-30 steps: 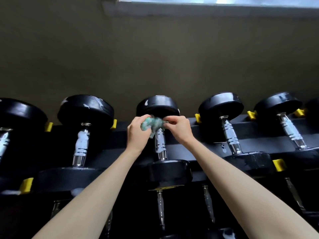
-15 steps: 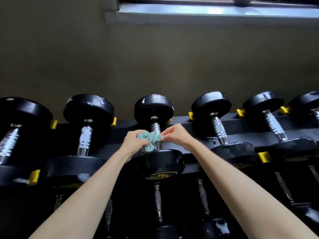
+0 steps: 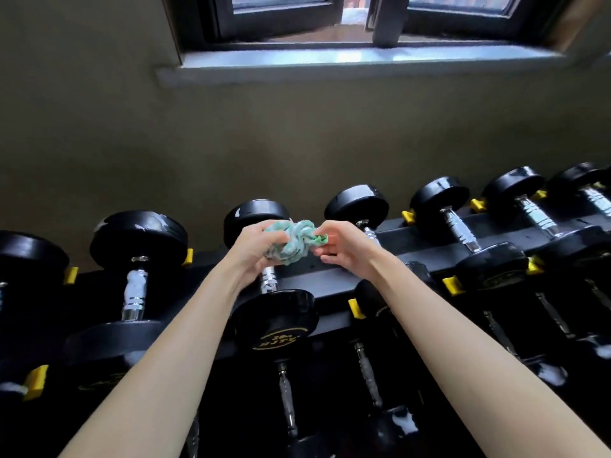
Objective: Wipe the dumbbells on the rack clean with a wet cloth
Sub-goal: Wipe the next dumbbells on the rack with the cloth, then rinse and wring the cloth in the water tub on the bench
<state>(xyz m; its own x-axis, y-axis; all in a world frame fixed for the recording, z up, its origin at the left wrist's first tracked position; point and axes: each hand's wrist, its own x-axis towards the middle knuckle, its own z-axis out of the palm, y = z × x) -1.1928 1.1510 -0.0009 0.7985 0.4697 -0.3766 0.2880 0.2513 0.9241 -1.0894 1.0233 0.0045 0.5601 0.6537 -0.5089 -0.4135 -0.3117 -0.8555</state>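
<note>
A crumpled green cloth [image 3: 294, 244] is held between my two hands above the top row of the rack. My left hand [image 3: 253, 249] grips its left side, my right hand [image 3: 344, 251] pinches its right end. The cloth is lifted off the black dumbbell [image 3: 274, 312] with a chrome handle below it; that dumbbell's near head carries yellow lettering. To its left lies another black dumbbell [image 3: 135, 292] with white smears on its handle and far head. My right forearm covers part of the dumbbell [image 3: 358, 206] to the right.
Several more black dumbbells [image 3: 463, 229] fill the top row of the black rack [image 3: 429, 249] to the right, with yellow stops [image 3: 453, 285] between them. A lower row of dumbbells [image 3: 286, 395] shows beneath. A wall and window sill [image 3: 330, 61] stand behind.
The cloth was wrapped round the middle dumbbell's handle and slid down it; now both hands have lifted it off the handle. The view has tilted up and shifted right.
</note>
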